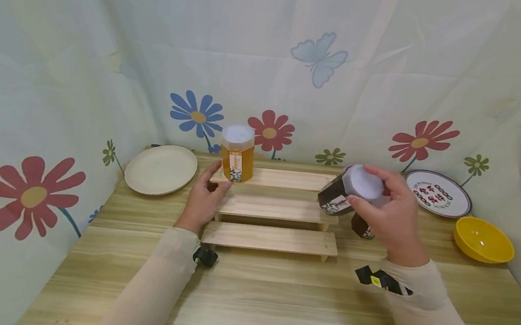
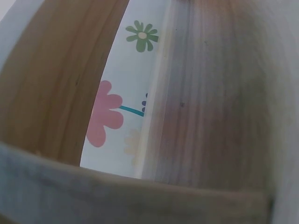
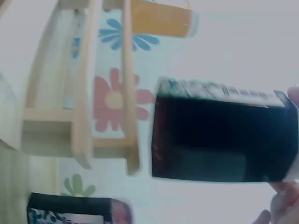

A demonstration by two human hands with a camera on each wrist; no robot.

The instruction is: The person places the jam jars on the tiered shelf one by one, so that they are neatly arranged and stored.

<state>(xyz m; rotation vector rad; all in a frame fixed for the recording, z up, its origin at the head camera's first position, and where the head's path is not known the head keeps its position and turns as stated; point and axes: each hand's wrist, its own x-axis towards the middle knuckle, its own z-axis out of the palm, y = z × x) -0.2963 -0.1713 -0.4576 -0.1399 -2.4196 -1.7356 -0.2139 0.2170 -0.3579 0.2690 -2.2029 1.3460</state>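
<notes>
My right hand (image 1: 398, 217) grips a dark jar (image 1: 334, 193) by its white lid, thumb and fingers on opposite sides. The jar is tilted and held up in front of the right end of a three-step wooden rack (image 1: 279, 209). In the right wrist view the dark jar (image 3: 224, 135) appears large, its label along one edge. A jar of amber honey (image 1: 238, 163) with a white lid stands upright at the left end of the top step. My left hand (image 1: 202, 199) is at the rack's left end, thumb and forefinger apart, fingertips close beside the honey jar.
A second dark jar (image 1: 361, 227) stands on the table right of the rack, partly hidden behind my right hand. A cream plate (image 1: 161, 169) lies at the left. At the right are a patterned white plate (image 1: 438, 194) and a yellow bowl (image 1: 484, 240). A flowered curtain (image 1: 254, 36) hangs behind.
</notes>
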